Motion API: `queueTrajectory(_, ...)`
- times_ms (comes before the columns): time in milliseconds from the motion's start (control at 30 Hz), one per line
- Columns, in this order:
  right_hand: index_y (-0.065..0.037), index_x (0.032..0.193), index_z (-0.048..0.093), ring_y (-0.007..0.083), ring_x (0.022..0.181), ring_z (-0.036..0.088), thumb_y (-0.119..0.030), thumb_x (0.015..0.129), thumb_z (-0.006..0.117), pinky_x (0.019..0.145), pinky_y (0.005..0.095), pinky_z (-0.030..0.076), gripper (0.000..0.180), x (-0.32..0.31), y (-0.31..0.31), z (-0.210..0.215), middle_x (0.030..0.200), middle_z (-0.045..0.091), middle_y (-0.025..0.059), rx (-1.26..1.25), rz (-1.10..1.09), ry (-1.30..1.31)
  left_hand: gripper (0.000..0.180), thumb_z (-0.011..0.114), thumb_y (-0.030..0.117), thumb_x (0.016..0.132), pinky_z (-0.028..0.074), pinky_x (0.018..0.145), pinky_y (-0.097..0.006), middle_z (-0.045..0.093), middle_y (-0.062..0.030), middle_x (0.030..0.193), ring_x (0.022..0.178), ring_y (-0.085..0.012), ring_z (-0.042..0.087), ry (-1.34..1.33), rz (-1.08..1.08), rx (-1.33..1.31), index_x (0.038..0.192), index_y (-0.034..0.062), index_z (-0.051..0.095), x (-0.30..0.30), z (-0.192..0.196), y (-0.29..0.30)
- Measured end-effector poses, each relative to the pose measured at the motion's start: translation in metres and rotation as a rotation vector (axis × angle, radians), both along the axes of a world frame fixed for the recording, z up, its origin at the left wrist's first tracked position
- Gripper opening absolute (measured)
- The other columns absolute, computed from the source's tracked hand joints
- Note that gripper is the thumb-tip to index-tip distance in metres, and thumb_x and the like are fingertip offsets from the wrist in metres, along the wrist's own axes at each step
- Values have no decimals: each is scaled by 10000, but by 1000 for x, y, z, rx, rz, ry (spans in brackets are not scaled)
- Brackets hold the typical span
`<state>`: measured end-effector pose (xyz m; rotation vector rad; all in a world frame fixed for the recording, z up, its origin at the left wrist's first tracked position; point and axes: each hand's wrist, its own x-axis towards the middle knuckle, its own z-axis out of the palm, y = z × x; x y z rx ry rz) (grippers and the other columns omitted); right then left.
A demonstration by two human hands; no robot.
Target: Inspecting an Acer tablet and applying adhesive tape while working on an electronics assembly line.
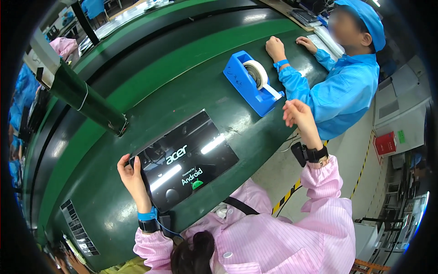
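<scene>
A black tablet (182,180) lies on the green bench in front of me, its screen lit with white lettering and a small green figure. My left hand (131,179) grips the tablet's left edge, thumb on the front and fingers around the side. Raised off to the right, my right hand (299,118) has loosely bent fingers, apart, with nothing visible in them. Just beyond it stands a blue tape dispenser (242,80) with a roll of white tape (256,74); a tape end reaches its cutter, close to my fingertips.
A co-worker in blue (340,84) sits at the right, forearms on the bench. A green-wrapped post (89,98) rises at the left. A strip of dark squares (78,227) lies at the lower left, near another person's hand (75,262). The green workbench (182,86) has a curved right edge.
</scene>
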<state>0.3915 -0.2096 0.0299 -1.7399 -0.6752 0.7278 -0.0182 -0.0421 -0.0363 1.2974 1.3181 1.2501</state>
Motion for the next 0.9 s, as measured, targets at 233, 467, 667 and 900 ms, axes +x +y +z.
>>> queueTrajectory(233, -75, 939, 661, 180, 705, 527, -240, 815, 630, 616, 273, 416, 209, 41, 27, 5, 746, 586, 92, -112, 58, -816, 270, 603, 101, 859, 234, 520, -179, 397, 68, 708, 580, -10, 297, -7, 20, 38, 1097, 22, 503, 3, -4, 1)
queueTrajectory(467, -25, 821, 677, 105, 699, 530, -161, 732, 698, 637, 239, 397, 165, 43, 43, 22, 726, 618, 28, -223, 138, -387, 289, 603, 84, 853, 343, 609, -176, 460, 19, 857, 661, -30, 396, 11, -10, -40, 1109, 28, 481, 2, 1, -2)
queueTrajectory(667, -24, 818, 649, 102, 688, 514, -170, 767, 675, 638, 230, 397, 157, 37, 55, 36, 746, 605, 5, -386, 186, -320, 288, 611, 89, 847, 355, 622, -183, 446, 19, 893, 663, -31, 386, 21, 4, -3, 1102, 28, 493, 0, -3, -1)
queueTrajectory(900, -31, 896, 567, 68, 604, 497, -186, 813, 631, 529, 216, 358, 187, 36, 59, 47, 666, 566, 8, -347, 199, -292, 280, 613, 97, 848, 311, 590, -182, 424, 37, 859, 636, -26, 347, 29, 13, 16, 1096, 26, 505, 0, -4, 0)
